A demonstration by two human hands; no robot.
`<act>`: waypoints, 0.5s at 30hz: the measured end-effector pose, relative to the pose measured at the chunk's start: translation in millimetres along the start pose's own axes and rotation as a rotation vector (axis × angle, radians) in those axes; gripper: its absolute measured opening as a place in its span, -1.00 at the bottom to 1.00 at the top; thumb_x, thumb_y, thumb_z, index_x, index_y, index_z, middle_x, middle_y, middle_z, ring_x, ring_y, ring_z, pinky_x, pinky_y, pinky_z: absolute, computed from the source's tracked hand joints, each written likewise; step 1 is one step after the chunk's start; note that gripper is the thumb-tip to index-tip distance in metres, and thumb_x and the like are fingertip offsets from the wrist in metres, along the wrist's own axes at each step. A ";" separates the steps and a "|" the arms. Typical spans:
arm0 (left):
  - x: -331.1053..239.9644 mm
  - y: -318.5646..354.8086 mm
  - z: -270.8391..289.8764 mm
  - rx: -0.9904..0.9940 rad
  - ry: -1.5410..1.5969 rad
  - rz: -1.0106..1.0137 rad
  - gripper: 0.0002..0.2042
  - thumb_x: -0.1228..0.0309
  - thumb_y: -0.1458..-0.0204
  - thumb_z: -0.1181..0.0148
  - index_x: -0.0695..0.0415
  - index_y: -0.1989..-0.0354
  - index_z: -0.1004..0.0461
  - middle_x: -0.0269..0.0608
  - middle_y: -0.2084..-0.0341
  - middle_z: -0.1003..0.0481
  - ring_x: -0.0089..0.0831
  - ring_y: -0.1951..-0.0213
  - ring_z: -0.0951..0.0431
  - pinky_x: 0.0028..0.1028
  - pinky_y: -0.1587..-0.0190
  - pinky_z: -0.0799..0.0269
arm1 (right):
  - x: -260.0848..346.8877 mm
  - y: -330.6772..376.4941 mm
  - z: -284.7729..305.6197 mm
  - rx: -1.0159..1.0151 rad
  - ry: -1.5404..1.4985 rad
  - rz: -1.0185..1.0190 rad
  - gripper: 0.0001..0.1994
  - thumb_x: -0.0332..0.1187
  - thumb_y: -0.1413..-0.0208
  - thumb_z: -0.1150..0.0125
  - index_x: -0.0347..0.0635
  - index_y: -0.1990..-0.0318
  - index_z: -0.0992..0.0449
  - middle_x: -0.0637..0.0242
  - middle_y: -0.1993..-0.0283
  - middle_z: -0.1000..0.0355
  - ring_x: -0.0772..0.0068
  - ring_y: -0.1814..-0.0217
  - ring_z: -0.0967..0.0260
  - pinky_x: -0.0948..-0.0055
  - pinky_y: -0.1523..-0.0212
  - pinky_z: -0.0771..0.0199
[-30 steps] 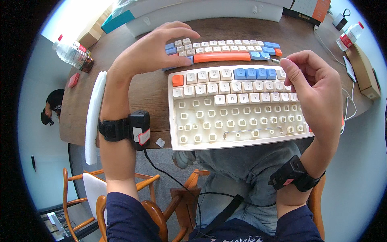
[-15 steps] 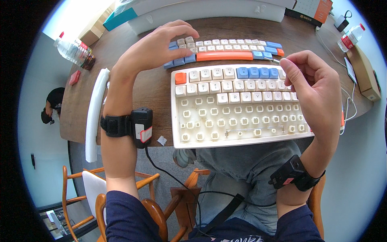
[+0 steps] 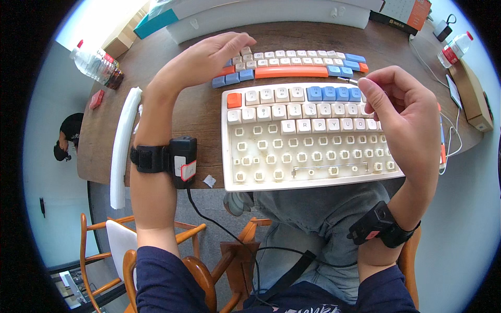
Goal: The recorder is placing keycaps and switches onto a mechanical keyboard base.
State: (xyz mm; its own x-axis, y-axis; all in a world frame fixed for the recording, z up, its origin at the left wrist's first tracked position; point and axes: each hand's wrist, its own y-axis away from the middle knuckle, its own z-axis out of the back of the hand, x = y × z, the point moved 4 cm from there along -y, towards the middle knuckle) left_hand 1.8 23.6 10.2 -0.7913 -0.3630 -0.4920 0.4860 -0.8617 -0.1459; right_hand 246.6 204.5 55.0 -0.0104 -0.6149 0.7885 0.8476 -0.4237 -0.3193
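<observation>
A white keyboard (image 3: 284,182) lies at the table's near edge, its upper rows fitted with white, blue and orange keycaps. Bare switch mounts (image 3: 316,155) fill its lower rows. Behind it stand rows of loose keycaps (image 3: 290,62), including a long orange spacebar keycap (image 3: 290,72). My left hand (image 3: 211,58) hovers over the left end of these rows, thumb and fingers pressed together; I cannot make out anything between them. My right hand (image 3: 402,107) is closed in a pinch above the keyboard's upper right corner, on a thin metal tool (image 3: 348,80) whose tip points left.
A white foam strip (image 3: 125,148) and two bottles, one left (image 3: 96,65) and one right (image 3: 455,49), stand or lie near the sides. A large white foam block (image 3: 271,23) spans the back. White cables (image 3: 453,138) run down the right edge. A paper scrap (image 3: 209,181) lies left of the keyboard.
My left hand has drawn its spread thumb and fingers together and shifted slightly away from the loose keycaps, uncovering an orange one. My right hand has barely moved, keeping the metal tool.
</observation>
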 end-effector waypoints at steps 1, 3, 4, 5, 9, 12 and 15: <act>2.0 -0.6 -1.8 0.000 0.001 0.001 -0.44 -0.06 -0.29 0.32 0.13 -0.10 -0.43 -0.06 -0.07 -0.43 -0.25 -0.11 -0.41 -0.39 -0.17 -0.28 | -0.5 0.0 -0.9 0.006 -0.005 0.003 -0.87 -0.40 -0.17 -0.21 -0.31 0.29 -0.52 0.42 0.47 -0.43 0.69 0.44 -0.35 0.69 0.36 -0.37; 6.8 -1.4 -5.2 0.014 -0.066 0.040 -0.28 -0.19 -0.24 0.52 0.14 -0.06 -0.46 -0.03 -0.07 -0.42 -0.21 -0.12 -0.40 -0.39 -0.19 -0.27 | -1.8 0.0 -2.3 0.015 -0.011 -0.007 -0.87 -0.40 -0.17 -0.21 -0.31 0.29 -0.52 0.41 0.47 -0.43 0.69 0.44 -0.35 0.69 0.36 -0.37; 7.4 -2.0 -5.5 0.014 -0.066 0.039 -0.28 -0.19 -0.24 0.52 0.14 -0.06 -0.46 -0.03 -0.07 -0.42 -0.21 -0.12 -0.40 -0.39 -0.19 -0.27 | -1.8 0.0 -1.9 0.020 -0.016 -0.014 -0.88 -0.40 -0.17 -0.21 -0.30 0.28 -0.52 0.41 0.47 -0.43 0.68 0.44 -0.35 0.69 0.36 -0.37; 7.8 -2.5 -5.2 0.002 -0.065 0.028 -0.27 -0.20 -0.23 0.52 0.15 -0.04 -0.47 -0.02 -0.06 -0.42 -0.20 -0.12 -0.40 -0.40 -0.20 -0.26 | -1.8 -0.1 -1.2 0.019 -0.015 -0.014 -0.88 -0.40 -0.17 -0.21 -0.30 0.28 -0.52 0.41 0.47 -0.43 0.68 0.44 -0.35 0.69 0.36 -0.37; 4.5 -4.0 -4.0 0.018 -0.011 0.012 -0.25 -0.21 -0.22 0.52 0.16 -0.01 -0.49 -0.02 -0.05 -0.42 -0.20 -0.11 -0.41 -0.40 -0.21 -0.26 | -2.0 0.1 -1.1 0.017 -0.005 0.000 -0.88 -0.41 -0.17 -0.20 -0.30 0.28 -0.52 0.40 0.47 -0.44 0.68 0.44 -0.36 0.69 0.36 -0.37; 4.5 -1.8 -1.0 0.017 -0.013 0.013 -0.25 -0.21 -0.22 0.53 0.18 -0.01 -0.49 -0.02 -0.03 -0.43 -0.22 -0.08 -0.43 -0.41 -0.18 -0.29 | 0.4 0.5 -1.8 0.021 -0.004 0.001 -0.88 -0.40 -0.17 -0.20 -0.29 0.28 -0.52 0.40 0.47 -0.44 0.68 0.44 -0.36 0.69 0.36 -0.37; 5.4 -2.3 -1.1 0.021 0.005 -0.012 -0.25 -0.21 -0.22 0.52 0.19 0.00 -0.49 -0.04 0.01 -0.45 -0.25 -0.04 -0.45 -0.43 -0.15 -0.31 | 1.7 1.4 -3.6 0.031 0.007 0.003 -0.88 -0.41 -0.17 -0.20 -0.30 0.29 -0.52 0.40 0.47 -0.44 0.68 0.44 -0.36 0.69 0.37 -0.36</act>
State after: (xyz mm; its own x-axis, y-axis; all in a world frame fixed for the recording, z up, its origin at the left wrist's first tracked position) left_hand -3.1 24.0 6.9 -0.7952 -0.3510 -0.4944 0.4687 -0.8732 -0.1338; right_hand 245.8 200.4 54.0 -0.0114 -0.6211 0.7836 0.8639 -0.4008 -0.3051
